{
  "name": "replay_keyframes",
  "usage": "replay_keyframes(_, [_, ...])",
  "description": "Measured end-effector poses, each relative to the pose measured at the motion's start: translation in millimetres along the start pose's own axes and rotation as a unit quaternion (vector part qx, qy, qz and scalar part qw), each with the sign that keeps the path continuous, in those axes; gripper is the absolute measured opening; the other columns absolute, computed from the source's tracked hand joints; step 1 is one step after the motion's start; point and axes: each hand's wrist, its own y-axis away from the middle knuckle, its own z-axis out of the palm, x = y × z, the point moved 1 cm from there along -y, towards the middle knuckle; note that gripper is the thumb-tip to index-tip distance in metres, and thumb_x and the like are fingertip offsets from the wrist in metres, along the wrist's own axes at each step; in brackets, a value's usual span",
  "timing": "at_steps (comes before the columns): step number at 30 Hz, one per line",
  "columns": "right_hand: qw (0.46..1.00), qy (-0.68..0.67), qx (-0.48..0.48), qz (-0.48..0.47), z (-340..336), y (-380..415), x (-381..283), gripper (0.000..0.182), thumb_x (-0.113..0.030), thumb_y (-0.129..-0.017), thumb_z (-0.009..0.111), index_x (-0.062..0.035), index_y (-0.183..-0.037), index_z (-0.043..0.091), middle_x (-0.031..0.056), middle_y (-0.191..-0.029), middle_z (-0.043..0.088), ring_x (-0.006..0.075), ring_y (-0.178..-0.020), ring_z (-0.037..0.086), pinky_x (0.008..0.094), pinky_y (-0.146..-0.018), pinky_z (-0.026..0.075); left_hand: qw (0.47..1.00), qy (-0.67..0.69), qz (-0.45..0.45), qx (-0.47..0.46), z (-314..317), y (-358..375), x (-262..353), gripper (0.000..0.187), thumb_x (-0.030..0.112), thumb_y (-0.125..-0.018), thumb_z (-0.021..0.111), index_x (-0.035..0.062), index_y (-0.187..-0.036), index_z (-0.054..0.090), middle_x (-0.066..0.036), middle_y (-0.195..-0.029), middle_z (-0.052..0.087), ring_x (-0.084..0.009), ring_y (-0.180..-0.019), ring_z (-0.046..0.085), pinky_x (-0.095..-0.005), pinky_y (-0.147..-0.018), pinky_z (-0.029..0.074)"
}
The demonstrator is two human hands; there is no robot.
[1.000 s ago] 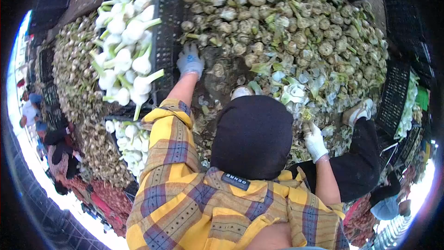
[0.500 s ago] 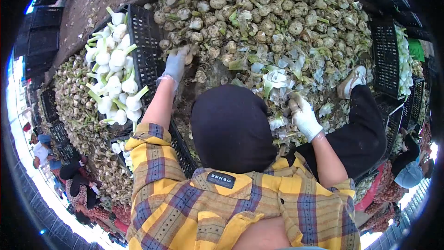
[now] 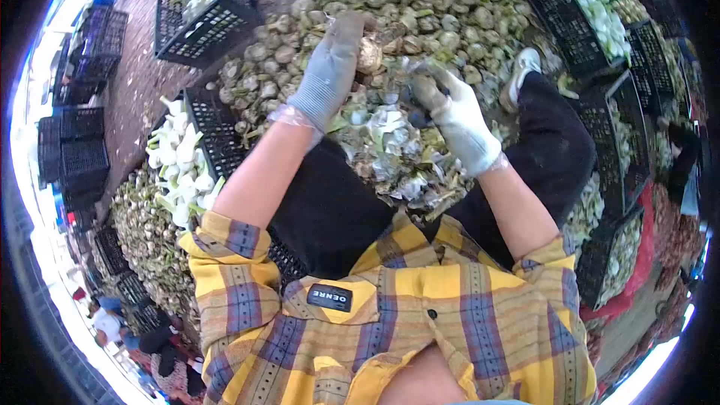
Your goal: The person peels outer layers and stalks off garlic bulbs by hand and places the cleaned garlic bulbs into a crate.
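Observation:
My left hand [image 3: 335, 60], in a grey-white glove with dirty fingers, is closed around a garlic bulb [image 3: 369, 55] with soil-stained skin. It is raised over the heap of unpeeled garlic [image 3: 450, 15]. Close by on the right, my right hand [image 3: 457, 116] wears a white glove with soiled fingertips. Its fingers are curled beside the bulb, and whatever they hold is hidden. Below both hands lies a pile of loose garlic skins [image 3: 390, 146] between my legs.
A black crate of peeled white garlic [image 3: 178, 157] stands at my left. Another black crate [image 3: 202, 19] is farther off. Crates with peeled garlic [image 3: 589, 7] line the right side. A shoe [image 3: 521, 71] rests beside the heap. Other people sit at the lower left.
My left hand has moved right and lifted a garlic bulb from the heap. My right hand has risen from the skins towards it. The view has tilted and my head covering no longer shows.

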Motion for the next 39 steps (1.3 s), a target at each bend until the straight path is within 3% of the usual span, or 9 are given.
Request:
replay_keyframes(1, [0.999,0.011,0.026,-0.016,-5,-3,0,0.038,-0.027,-0.085,0.062,0.005,-0.106,0.057,0.0069,-0.089,0.062,0.0098,-0.078,0.057,0.0251,-0.068,0.047,1.0,0.029,-0.005,0.0,18,7,3,0.05,0.039,-0.095,0.039,-0.0004,-0.126,0.045,-0.012,-0.126,0.049,-0.0181,-0.117,0.045,-0.0274,-0.1,0.032])
replay_keyframes(12, [0.998,0.014,0.064,-0.021,-37,-1,26,0.048,-0.033,-0.083,0.063,0.0065,-0.109,0.056,0.0107,-0.094,0.063,0.0131,-0.082,0.055,0.0279,-0.073,0.046,0.97,-0.147,0.189,0.046,85,38,-25,0.032,0.025,-0.097,0.041,-0.0007,-0.111,0.055,-0.013,-0.103,0.061,-0.0147,-0.096,0.055,-0.0254,-0.084,0.044])
replay_keyframes(15, [0.988,0.135,0.057,-0.043,-44,2,19,0.043,-0.032,-0.083,0.062,0.0055,-0.104,0.059,0.016,-0.094,0.065,0.0188,-0.084,0.059,0.0328,-0.076,0.047,0.936,0.35,-0.007,0.038,89,35,-47,0.032,0.018,-0.098,0.035,-0.0051,-0.115,0.05,-0.015,-0.115,0.056,-0.0175,-0.11,0.052,-0.0288,-0.1,0.038])
replay_keyframes(17, [0.983,0.165,0.053,-0.057,-47,2,20,0.038,-0.029,-0.084,0.06,0.004,-0.103,0.058,0.0179,-0.092,0.065,0.0209,-0.083,0.06,0.0338,-0.075,0.047,0.983,-0.089,0.163,0.013,88,34,-42,0.035,0.024,-0.098,0.037,-0.0031,-0.113,0.053,-0.012,-0.111,0.058,-0.0147,-0.106,0.052,-0.0263,-0.095,0.04])
replay_keyframes(20, [0.987,0.15,0.043,-0.044,-48,2,26,0.029,-0.022,-0.083,0.058,0.0003,-0.102,0.058,0.0181,-0.09,0.065,0.0221,-0.083,0.062,0.0338,-0.075,0.047,0.979,-0.152,0.137,0.016,95,41,-19,0.038,0.031,-0.098,0.038,-0.0011,-0.111,0.055,-0.009,-0.106,0.058,-0.0122,-0.099,0.051,-0.0247,-0.088,0.04])
replay_keyframes(24, [0.979,0.183,0.064,-0.07,-44,2,33,0.031,-0.021,-0.082,0.059,0.0,-0.105,0.057,0.0204,-0.094,0.063,0.0295,-0.087,0.061,0.0366,-0.076,0.047,0.985,-0.13,0.115,0.016,89,34,-28,0.045,0.038,-0.097,0.036,-0.0003,-0.109,0.056,-0.006,-0.103,0.058,-0.0112,-0.095,0.049,-0.0231,-0.085,0.038])
replay_keyframes(31, [0.964,0.235,0.087,-0.088,-45,1,38,0.039,-0.024,-0.083,0.058,0.0071,-0.106,0.055,0.0266,-0.099,0.06,0.0334,-0.096,0.059,0.0379,-0.081,0.046,0.972,0.124,-0.196,-0.024,84,33,-31,0.059,0.051,-0.093,0.034,-0.0008,-0.114,0.053,-0.011,-0.105,0.056,-0.0201,-0.096,0.05,-0.0285,-0.091,0.036])
replay_keyframes(34, [0.983,0.149,0.097,-0.053,-49,-8,46,0.038,-0.022,-0.083,0.058,0.009,-0.105,0.055,0.0231,-0.098,0.062,0.0291,-0.092,0.06,0.0344,-0.08,0.046,0.993,-0.053,0.105,0.021,96,35,-45,0.048,0.045,-0.093,0.04,0.0044,-0.118,0.049,-0.006,-0.106,0.052,-0.0098,-0.091,0.051,-0.0242,-0.078,0.044])
replay_keyframes(39, [0.971,0.189,0.118,-0.088,-47,-3,42,0.036,-0.018,-0.083,0.058,0.0093,-0.106,0.054,0.0203,-0.097,0.063,0.0233,-0.088,0.06,0.0319,-0.079,0.046,0.996,0.042,-0.077,-0.015,89,46,-29,0.047,0.045,-0.092,0.043,0.0044,-0.115,0.048,-0.008,-0.105,0.051,-0.0105,-0.092,0.052,-0.0226,-0.078,0.043])
